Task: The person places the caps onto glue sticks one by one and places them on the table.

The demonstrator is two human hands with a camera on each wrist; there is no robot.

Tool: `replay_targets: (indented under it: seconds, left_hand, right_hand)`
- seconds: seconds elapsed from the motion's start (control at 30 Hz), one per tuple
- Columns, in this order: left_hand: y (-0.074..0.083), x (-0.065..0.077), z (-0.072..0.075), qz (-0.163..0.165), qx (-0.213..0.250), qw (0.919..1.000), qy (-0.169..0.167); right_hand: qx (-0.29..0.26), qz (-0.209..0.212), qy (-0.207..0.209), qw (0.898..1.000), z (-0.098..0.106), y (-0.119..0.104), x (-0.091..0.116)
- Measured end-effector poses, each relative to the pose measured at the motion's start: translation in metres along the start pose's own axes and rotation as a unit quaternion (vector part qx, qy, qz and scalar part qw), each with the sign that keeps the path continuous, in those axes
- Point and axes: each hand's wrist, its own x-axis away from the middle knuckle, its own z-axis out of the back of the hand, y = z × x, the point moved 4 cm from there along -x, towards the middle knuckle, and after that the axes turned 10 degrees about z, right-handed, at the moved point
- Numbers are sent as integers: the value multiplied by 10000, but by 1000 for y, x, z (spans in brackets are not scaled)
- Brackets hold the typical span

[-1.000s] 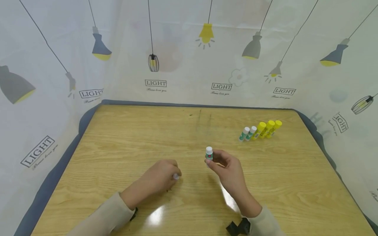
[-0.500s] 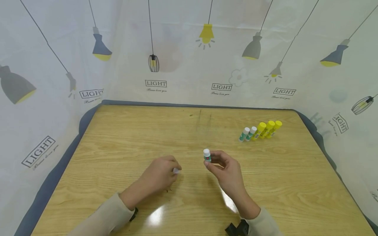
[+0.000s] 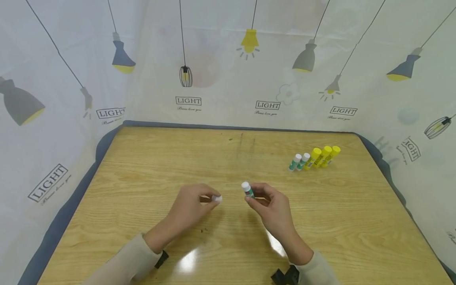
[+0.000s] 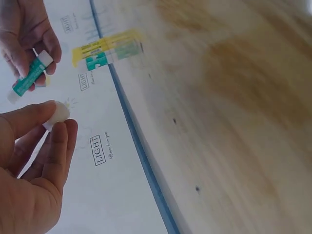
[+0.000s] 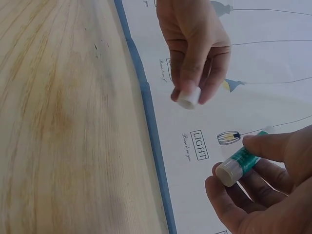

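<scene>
My left hand pinches a small white cap between thumb and fingertips. In the right wrist view the cap's hollow open end shows. My right hand grips a green and white glue stick by its body, its white end tilted up toward the left hand. The left wrist view shows the green label of the glue stick, and the cap in the near fingers. Both hands are over the middle of the table, with a gap between cap and glue stick.
On the wooden table, two green and white glue sticks stand at the back right beside several yellow glue sticks. Small dark specks lie near the left hand. A lamp-printed curtain surrounds the table.
My left hand has risen slightly and turned, bringing the cap into fuller view at its fingertips. The glue stick in my right hand has tilted and shifted a little to the left.
</scene>
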Motion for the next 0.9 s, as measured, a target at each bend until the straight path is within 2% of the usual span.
replay_targets:
  seconds: [0.1,0.23,0.3,0.37,0.6,0.77,0.9]
  left_hand:
    - [-1,0,1,402,900,9951,19]
    - [-1,-1,3,703,1983,9776,16]
    - [0,-2,4,762,2299,9702,37]
    - [1,-3,5,795,2458,9660,57]
    - [3,-3,8,756,2688,9602,-29]
    - [4,-3,10,693,2864,9555,-121]
    - [3,-3,9,625,2929,9540,-146]
  right_hand:
    - [63,43,-37,10000,-1,0,1]
    - [158,137,-86,9997,-3,-1,1]
    - [312,292,-84,9990,-3,-2,0]
    - [513,482,-64,9975,-4,-4,0]
    - [1297,1135,63,9850,-4,-10,-1]
    - [2002,1922,233,9604,-7,-17,-2]
    - [2229,2515,407,9410,-9,-23,-2]
